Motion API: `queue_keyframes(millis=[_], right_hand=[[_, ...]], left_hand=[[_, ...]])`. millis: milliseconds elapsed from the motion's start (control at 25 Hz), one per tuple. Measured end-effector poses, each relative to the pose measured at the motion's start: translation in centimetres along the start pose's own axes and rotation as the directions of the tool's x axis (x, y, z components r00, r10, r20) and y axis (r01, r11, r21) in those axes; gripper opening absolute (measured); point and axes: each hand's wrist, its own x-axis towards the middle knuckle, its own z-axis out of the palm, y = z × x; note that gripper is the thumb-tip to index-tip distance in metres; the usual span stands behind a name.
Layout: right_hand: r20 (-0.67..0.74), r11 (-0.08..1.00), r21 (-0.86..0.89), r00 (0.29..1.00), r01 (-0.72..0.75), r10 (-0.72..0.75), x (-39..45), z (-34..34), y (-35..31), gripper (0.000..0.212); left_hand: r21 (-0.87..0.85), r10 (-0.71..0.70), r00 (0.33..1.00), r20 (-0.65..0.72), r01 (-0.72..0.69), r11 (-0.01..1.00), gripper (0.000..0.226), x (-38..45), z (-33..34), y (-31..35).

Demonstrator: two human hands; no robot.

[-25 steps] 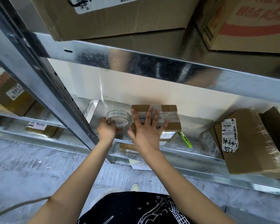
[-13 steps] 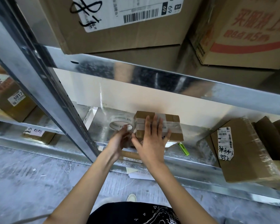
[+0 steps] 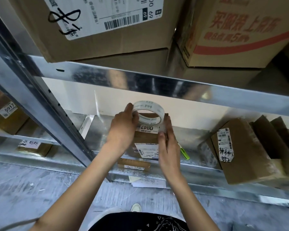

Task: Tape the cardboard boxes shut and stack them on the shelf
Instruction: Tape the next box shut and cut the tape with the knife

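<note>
Our left hand (image 3: 123,125) grips the tape (image 3: 148,112); our right hand (image 3: 168,144) lies flat against the box (image 3: 146,139). The tape may wrinkle if we pull unevenly.

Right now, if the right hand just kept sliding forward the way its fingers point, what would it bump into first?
The right hand lies along the small box, fingers pointing toward the back. Beyond them only the white back wall shows, though depth is hard to judge.

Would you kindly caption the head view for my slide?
Left hand holds clear tape roll over small box on metal shelf; right hand steadies it.
</note>
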Motion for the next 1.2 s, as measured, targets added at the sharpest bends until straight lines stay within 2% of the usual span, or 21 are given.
queue_keyframes(millis=[120, 280, 440, 560, 640, 880, 1200], right_hand=[[-0.014, 0.992, -0.121, 0.999, 0.036, -0.038, 0.9, -1.7, 1.1, 0.048], [0.036, 0.926, -0.334, 0.984, 0.179, -0.177, 2.2, -2.2, 2.3, 0.053], [0.081, 0.9, -0.387, 0.979, 0.202, -0.185, 2.7, -2.5, 2.6, 0.055], [0.081, 0.846, -0.494, 0.98, 0.199, -0.183, 2.2, -2.8, 2.4, 0.06], [0.089, 0.829, -0.526, 0.981, 0.191, -0.17, 2.1, -2.9, 2.1, 0.061], [0.121, 0.803, -0.567, 0.983, 0.182, -0.137, 2.1, -3.0, 2.1, 0.064], [0.15, 0.801, -0.57, 0.982, 0.181, -0.114, 2.0, -3.1, 1.8, 0.067]], left_hand=[[-0.092, 0.073, 0.995, -0.066, -0.078, 0.993, 0.007, -0.5, 0.5, -0.4], [-0.069, 0.14, 0.985, -0.098, -0.148, 0.987, 0.015, -1.3, 1.8, 1.3], [0.08, 0.209, 0.974, -0.084, -0.202, 0.976, 0.017, -1.3, 2.7, 1.9], [0.005, 0.185, 0.98, -0.072, -0.185, 0.983, 0.013, -0.9, 1.6, 1.4], [-0.02, 0.174, 0.981, -0.082, -0.176, 0.984, 0.009, -0.5, 0.5, 0.7], [0.199, 0.234, 0.969, -0.076, -0.215, 0.956, 0.009, -0.5, -1.8, -2.8], [0.26, 0.23, 0.973, 0.003, -0.223, 0.939, 0.016, -0.6, -2.3, -3.8]])
